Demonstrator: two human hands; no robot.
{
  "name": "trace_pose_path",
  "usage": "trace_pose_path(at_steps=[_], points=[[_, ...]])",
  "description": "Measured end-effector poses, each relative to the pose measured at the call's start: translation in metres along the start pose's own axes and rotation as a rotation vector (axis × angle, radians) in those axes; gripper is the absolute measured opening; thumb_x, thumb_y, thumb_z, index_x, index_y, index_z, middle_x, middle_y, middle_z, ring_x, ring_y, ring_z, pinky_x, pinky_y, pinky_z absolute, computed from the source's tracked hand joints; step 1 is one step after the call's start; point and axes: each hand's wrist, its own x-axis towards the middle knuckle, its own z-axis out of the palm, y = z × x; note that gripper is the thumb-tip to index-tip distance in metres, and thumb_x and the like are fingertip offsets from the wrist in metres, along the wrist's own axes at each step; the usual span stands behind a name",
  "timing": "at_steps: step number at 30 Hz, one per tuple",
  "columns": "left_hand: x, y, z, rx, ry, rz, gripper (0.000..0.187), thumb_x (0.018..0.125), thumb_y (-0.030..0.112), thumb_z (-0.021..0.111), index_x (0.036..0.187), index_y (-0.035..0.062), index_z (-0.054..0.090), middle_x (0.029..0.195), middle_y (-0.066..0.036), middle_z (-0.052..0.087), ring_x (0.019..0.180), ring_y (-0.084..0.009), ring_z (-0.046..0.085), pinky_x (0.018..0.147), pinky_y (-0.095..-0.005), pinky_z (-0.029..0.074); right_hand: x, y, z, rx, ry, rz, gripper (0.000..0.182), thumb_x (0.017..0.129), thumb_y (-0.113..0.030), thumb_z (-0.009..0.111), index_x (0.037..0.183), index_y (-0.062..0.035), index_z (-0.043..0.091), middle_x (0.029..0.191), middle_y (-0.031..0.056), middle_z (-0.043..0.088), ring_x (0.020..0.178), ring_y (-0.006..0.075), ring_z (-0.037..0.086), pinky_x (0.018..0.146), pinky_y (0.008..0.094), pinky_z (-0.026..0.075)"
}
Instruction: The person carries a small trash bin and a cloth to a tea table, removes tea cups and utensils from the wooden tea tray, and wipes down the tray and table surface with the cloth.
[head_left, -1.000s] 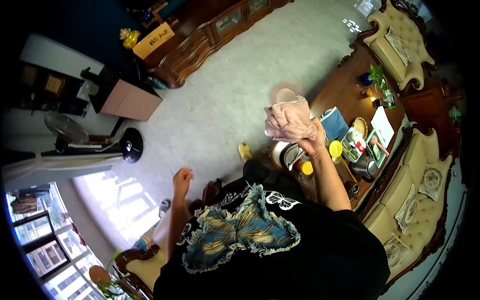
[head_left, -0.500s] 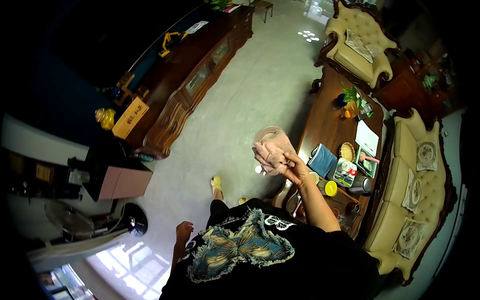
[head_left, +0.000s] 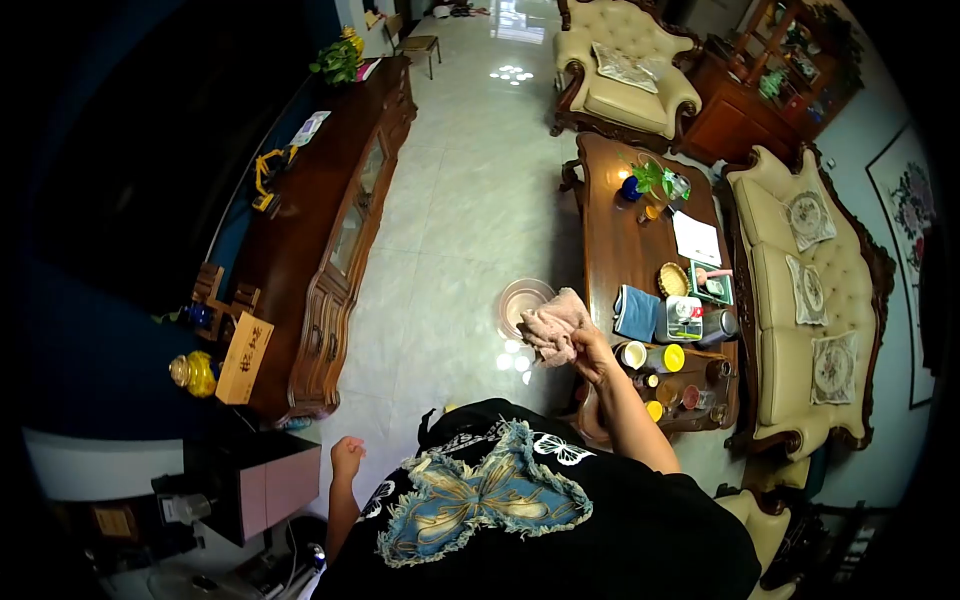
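My right hand [head_left: 592,357] grips a crumpled pinkish cloth [head_left: 553,326] in front of me, just left of the wooden coffee table [head_left: 607,215]. A round translucent bowl [head_left: 522,300] shows partly behind the cloth; whether my fingers touch it is hidden. Low on the left, my left hand [head_left: 347,455] hangs beside my body with its fingers curled and nothing visible in them. A folded blue cloth [head_left: 636,312] lies on the coffee table to the right of the pinkish cloth.
Jars [head_left: 667,358], a basket [head_left: 674,280] and a plant [head_left: 652,178] stand on the coffee table. A long cabinet [head_left: 290,250] runs along the left. Beyond the table are a sofa [head_left: 775,300] and an armchair [head_left: 625,100]. A pink-fronted box [head_left: 280,487] stands lower left.
The view has shifted, and the furniture appears lower and further left. My right hand still holds the pinkish cloth, which now uncovers more of the bowl. My left hand appears slightly further left.
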Motion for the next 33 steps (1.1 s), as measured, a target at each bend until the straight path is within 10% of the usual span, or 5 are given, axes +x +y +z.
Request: trace_pose_path(at_steps=[5, 14, 16, 26, 33], points=[[0.079, 0.019, 0.001, 0.136, -0.039, 0.148, 0.016, 0.083, -0.006, 0.058, 0.095, -0.0019, 0.068, 0.078, -0.009, 0.069, 0.067, -0.0156, 0.066, 0.062, -0.0284, 0.054, 0.007, 0.017, -0.033, 0.037, 0.135, -0.026, 0.024, 0.078, 0.008, 0.053, 0.097, -0.0070, 0.053, 0.071, 0.0002, 0.049, 0.057, 0.0132, 0.050, 0.058, 0.0291, 0.055], [0.204, 0.144, 0.085, -0.124, -0.206, 0.152, 0.018, 0.089, -0.004, 0.059, 0.104, -0.0015, 0.067, 0.081, -0.008, 0.070, 0.073, -0.0154, 0.069, 0.065, -0.0274, 0.056, 0.068, -0.008, -0.044, 0.059, 0.388, -0.077, 0.048, 0.078, 0.006, 0.052, 0.124, -0.0085, 0.053, 0.065, -0.0014, 0.047, 0.051, 0.0139, 0.047, 0.050, 0.0315, 0.047], [0.235, 0.175, 0.095, -0.161, -0.279, 0.194, 0.019, 0.089, -0.003, 0.059, 0.106, -0.0017, 0.067, 0.082, -0.009, 0.071, 0.075, -0.0158, 0.070, 0.068, -0.0269, 0.057, 0.097, -0.024, -0.039, 0.098, 0.382, -0.130, 0.017, 0.076, 0.007, 0.055, 0.084, -0.0074, 0.053, 0.062, 0.0014, 0.047, 0.050, 0.0173, 0.048, 0.050, 0.0342, 0.050], [0.397, 0.216, 0.070, -0.082, -0.167, 0.176, 0.018, 0.085, -0.006, 0.059, 0.099, -0.0015, 0.068, 0.082, -0.011, 0.072, 0.072, -0.0183, 0.070, 0.063, -0.0303, 0.056, 0.304, -0.143, -0.067, 0.232, 0.308, -0.154, 0.043, 0.078, 0.007, 0.051, 0.121, -0.0007, 0.052, 0.086, 0.0112, 0.064, 0.068, 0.0230, 0.065, 0.060, 0.0354, 0.059], [0.418, 0.251, 0.050, 0.041, -0.015, -0.232, 0.011, 0.083, 0.001, 0.061, 0.084, 0.0026, 0.072, 0.071, -0.012, 0.070, 0.062, -0.0222, 0.068, 0.058, -0.0357, 0.055, 0.385, -0.208, -0.052, 0.134, 0.452, -0.166, 0.016, 0.081, 0.002, 0.058, 0.072, -0.0099, 0.053, 0.061, 0.0000, 0.050, 0.055, 0.0168, 0.053, 0.056, 0.0358, 0.052]])
